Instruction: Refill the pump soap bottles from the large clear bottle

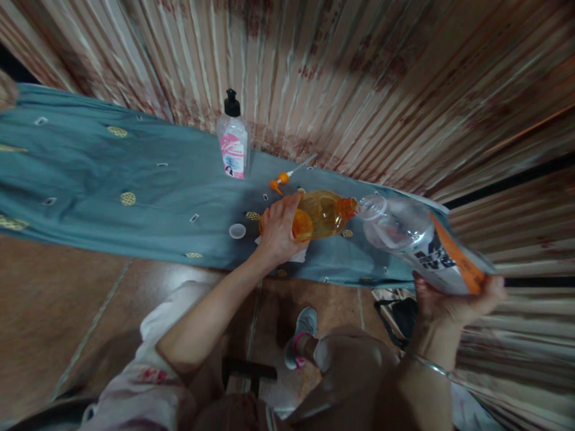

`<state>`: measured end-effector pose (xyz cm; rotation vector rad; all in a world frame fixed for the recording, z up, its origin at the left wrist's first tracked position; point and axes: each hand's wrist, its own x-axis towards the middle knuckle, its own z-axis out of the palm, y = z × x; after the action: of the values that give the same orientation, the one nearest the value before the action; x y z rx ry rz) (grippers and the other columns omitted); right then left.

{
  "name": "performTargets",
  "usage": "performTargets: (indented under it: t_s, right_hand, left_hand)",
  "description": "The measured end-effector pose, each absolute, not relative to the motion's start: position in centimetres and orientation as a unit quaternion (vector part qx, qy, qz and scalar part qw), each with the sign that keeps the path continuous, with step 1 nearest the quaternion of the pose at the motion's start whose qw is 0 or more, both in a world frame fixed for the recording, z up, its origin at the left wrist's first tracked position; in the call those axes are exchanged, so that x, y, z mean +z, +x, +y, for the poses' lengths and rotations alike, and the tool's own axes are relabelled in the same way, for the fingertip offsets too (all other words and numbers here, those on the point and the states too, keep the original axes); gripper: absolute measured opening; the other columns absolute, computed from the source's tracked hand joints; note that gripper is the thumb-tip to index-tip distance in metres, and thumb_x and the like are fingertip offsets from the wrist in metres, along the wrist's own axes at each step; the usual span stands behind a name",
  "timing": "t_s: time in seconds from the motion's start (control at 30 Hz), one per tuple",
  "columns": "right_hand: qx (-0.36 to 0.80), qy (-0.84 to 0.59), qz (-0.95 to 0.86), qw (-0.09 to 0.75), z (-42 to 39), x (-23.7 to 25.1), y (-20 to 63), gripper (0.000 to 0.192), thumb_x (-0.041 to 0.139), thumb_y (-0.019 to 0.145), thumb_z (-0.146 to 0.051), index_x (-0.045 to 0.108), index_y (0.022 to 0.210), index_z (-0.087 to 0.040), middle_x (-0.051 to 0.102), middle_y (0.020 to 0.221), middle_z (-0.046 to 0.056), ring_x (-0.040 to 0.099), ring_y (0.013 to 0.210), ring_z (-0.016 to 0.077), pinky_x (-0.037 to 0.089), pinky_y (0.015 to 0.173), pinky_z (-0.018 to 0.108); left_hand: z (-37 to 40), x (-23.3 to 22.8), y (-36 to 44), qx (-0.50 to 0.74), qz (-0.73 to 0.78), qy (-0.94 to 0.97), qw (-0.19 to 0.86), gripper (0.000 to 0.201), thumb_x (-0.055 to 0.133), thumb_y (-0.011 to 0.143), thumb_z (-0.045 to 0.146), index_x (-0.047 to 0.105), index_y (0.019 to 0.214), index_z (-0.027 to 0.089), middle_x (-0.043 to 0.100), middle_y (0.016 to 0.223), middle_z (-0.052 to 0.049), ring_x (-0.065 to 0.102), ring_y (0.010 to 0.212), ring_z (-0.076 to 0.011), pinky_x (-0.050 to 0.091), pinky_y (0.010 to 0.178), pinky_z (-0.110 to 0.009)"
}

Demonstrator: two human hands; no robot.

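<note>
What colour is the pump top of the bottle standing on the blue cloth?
Black. The pump top shows best in the head view, above the clear bottle with its pink label.

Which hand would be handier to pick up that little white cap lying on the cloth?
Left, probably. The left hand grips the orange bottle right beside the white cap; the right hand holds the clear bottle farther off.

Left hand tips orange bottle; right hand holds clear bottle
</note>
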<state>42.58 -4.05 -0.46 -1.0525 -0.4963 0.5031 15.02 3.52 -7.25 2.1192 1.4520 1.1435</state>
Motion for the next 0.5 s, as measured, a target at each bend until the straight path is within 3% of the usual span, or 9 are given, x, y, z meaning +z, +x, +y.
performTargets:
  t_s: [0.2, 0.5]
  right_hand:
    - [0.243, -0.493, -0.241, 0.800, -4.13, -0.59, 42.83, 0.053, 0.060, 0.050, -0.058, 0.064, 0.087, -0.021, 0.061, 0.087, 0.001, 0.059, 0.069, 0.0172, 0.046, 0.038, 0.026]
    - [0.245, -0.484, -0.233, 0.807, -4.03, -0.69, 42.71, 0.057, 0.061, 0.049, -0.058, 0.064, 0.089, -0.018, 0.060, 0.084, 0.002, 0.060, 0.070, 0.0167, 0.051, 0.042, 0.026]
  left_hand:
    - [3.38, -7.34, 14.99, 0.411, 0.507, 0.739, 0.165, 0.099, 0.078, 0.057, 0.025, 0.027, 0.141, 0.017, 0.047, 0.139, -0.017, 0.045, 0.127, -0.0348, 0.035, 0.105, -0.054]
    - [3.43, -7.34, 14.88, 0.421, 0.501, 0.737, 0.168, 0.100, 0.078, 0.056, 0.027, 0.027, 0.142, 0.019, 0.048, 0.137, -0.015, 0.047, 0.125, -0.0338, 0.037, 0.104, -0.051]
